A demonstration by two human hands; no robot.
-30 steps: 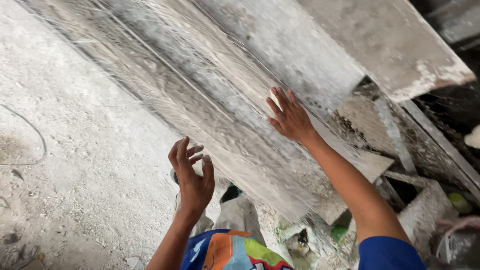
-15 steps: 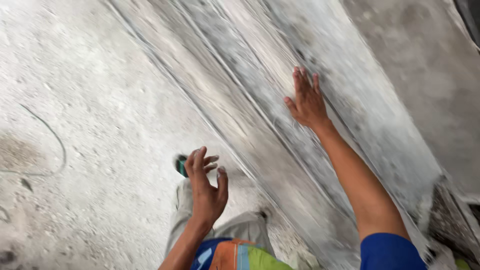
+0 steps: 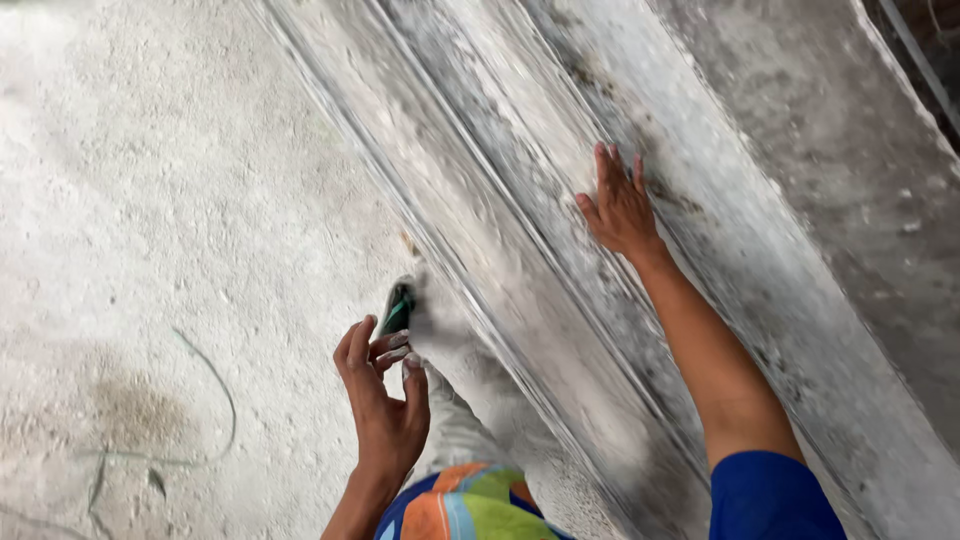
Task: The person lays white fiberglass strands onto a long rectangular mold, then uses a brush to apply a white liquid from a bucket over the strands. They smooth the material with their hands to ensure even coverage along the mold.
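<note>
Right hand [image 3: 622, 212] pressing flat, fingers spread, nothing clamped, against long grey dust-caked cement slabs [image 3: 560, 230] leaning in stack, seemingly steadying them. Left hand [image 3: 385, 400] hanging free, fingers loosely curled, gripping nothing, beside dusty trouser leg above green sandal [image 3: 398, 310]. Thin wire [image 3: 215, 385] lying curved on pale concrete floor [image 3: 150, 200], well apart from slabs.

The long dusty grey plank [image 3: 560, 230] is streaked with pale white bands and darker grey blotches; the rough concrete floor [image 3: 150, 200] is off-white with a brownish stain; the rolled sleeve [image 3: 770, 495] is plain blue; the patchwork shorts [image 3: 465, 500] mix orange, green, light blue and navy; the sandal [image 3: 398, 308] is green
</note>
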